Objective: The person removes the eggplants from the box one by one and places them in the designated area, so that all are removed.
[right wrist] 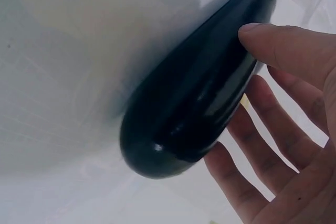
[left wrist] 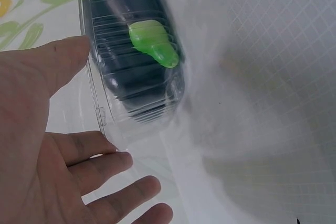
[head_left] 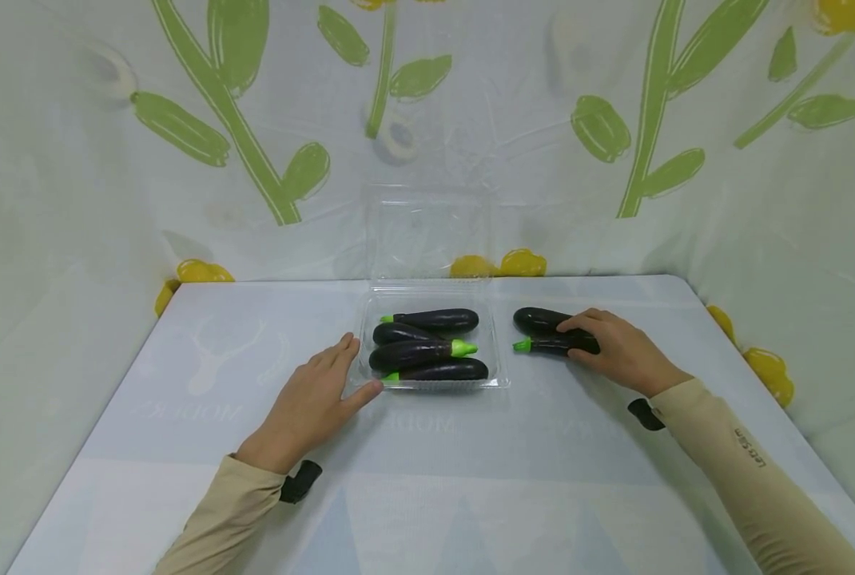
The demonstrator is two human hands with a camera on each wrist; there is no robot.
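A clear plastic clamshell box (head_left: 501, 363) holds several dark eggplants with green stems, and its lid (head_left: 431, 235) stands raised at the back. My left hand (head_left: 308, 407) is at the box's left front corner, fingers spread and relaxed, thumb along the front side. Right of the box, two eggplants lie side by side: a far one (head_left: 538, 321) and a near one (head_left: 553, 344) with its green stem to the left. My right hand (head_left: 625, 351) grips the near eggplant, thumb on its near side and fingers over the far side, partly hiding both. In the right wrist view its blunt end (right wrist: 157, 150) shows.
The white table (head_left: 427, 447) carries faint printed patterns. Behind and on both sides hangs a pale curtain (head_left: 514, 160) with green leaves and yellow flowers, close to the table's back edge. The raised lid stands just before it.
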